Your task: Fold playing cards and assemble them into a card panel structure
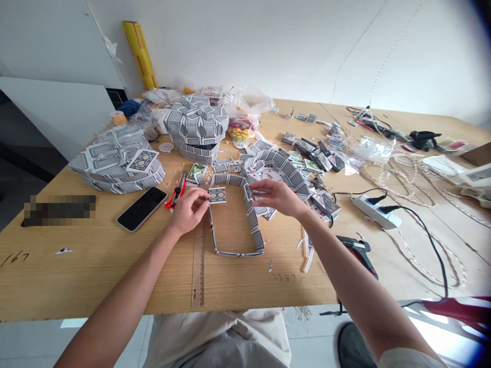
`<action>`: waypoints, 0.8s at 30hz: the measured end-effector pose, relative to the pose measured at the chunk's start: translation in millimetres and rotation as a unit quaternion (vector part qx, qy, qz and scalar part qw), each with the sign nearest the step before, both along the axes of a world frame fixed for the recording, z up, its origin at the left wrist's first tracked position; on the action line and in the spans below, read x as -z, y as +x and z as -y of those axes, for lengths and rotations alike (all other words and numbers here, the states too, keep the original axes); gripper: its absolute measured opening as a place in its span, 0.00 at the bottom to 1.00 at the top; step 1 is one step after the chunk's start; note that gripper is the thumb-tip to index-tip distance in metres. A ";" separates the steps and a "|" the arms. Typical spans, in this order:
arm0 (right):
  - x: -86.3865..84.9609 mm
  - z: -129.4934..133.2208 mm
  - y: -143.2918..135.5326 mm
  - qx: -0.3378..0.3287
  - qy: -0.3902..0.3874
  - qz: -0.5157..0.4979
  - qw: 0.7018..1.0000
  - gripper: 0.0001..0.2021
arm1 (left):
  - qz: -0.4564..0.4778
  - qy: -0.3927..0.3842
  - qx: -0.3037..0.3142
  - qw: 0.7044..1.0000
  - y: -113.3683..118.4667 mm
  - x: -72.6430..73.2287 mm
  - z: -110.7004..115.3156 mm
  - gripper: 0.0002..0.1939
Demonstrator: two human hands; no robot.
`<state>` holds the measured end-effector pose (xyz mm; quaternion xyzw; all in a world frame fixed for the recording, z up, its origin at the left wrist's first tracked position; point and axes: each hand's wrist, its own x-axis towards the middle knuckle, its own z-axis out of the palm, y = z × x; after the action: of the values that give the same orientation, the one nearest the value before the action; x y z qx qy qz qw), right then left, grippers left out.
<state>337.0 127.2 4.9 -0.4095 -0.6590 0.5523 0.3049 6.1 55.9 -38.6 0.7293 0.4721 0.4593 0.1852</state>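
Note:
In front of me stands a frame (252,225) of folded playing cards, a low-walled outline with a bare middle. A patterned playing card (218,195) lies across its upper left inside, against the left wall. My left hand (190,209) has its thumb and forefinger closed at that card's left edge, by the wall. My right hand (279,198) reaches to the frame's right wall from outside, fingers stretched out and apart, tips at or touching the wall. Left of the frame lies a clear ruler (198,271), and beyond my left hand a red utility knife (177,190).
A phone (141,209) lies left. Card-built boxes (197,125) and a card-covered lid shape (118,163) stand behind. Another card frame (289,171) and scattered card packs (314,153) are to the back right. A glue gun (358,253) and power strip (376,212) with cords lie right.

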 end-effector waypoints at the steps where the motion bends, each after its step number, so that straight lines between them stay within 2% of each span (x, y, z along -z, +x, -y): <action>1: 0.4 -0.5 -1.2 0.001 0.009 0.010 1.000 0.31 | 0.000 0.000 0.000 1.000 0.0 0.1 0.0 0.07; 5: 0.1 0.4 -5.2 -0.004 0.054 0.044 0.998 0.28 | -0.001 0.000 -0.001 1.000 0.0 0.6 0.2 0.07; 9: -7.2 5.2 -9.1 -0.023 0.117 0.075 0.990 0.21 | -0.001 0.004 0.001 1.000 -0.3 0.8 0.2 0.06; 14: -13.8 11.3 -15.8 -0.063 0.267 0.186 0.943 0.07 | -0.005 0.005 0.001 1.000 -0.7 2.3 0.0 0.06; 17: -8.4 13.8 -17.8 -0.066 0.331 0.210 0.918 0.05 | -0.009 0.006 0.000 1.000 -1.8 2.9 -0.1 0.07; 20: 1.0 17.2 -17.2 -0.037 0.346 0.205 0.915 0.06 | -0.018 0.015 -0.006 1.000 -1.5 0.5 0.1 0.07; 24: 10.4 23.5 -17.8 0.005 0.298 0.168 0.939 0.10 | -0.057 0.019 0.014 0.998 3.3 -4.2 0.6 0.12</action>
<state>319.2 103.6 -5.5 -0.3898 -0.8334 0.2518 0.3001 9.4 55.3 -34.3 0.7641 0.4629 0.4233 0.1510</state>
